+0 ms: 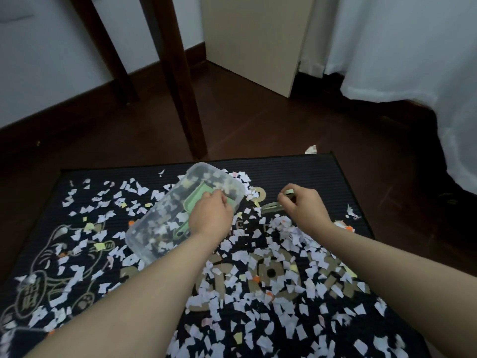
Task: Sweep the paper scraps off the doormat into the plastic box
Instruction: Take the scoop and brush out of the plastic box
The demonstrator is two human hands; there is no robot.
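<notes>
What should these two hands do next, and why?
Probably the left hand should lift the green plastic dustpan out of the clear plastic box and set it beside the white paper scraps heaped on the dark doormat below the right hand, which pinches a pale green tool.

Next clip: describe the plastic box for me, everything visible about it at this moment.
The plastic box is clear, rectangular with rounded corners, and has no lid on it. It sits on the doormat, left of centre, skewed to the mat's edges. A green dustpan lies inside; the left hand reaches in over the right rim and grips it. Paper scraps show through the walls; whether they lie inside or beneath cannot be told.
</notes>
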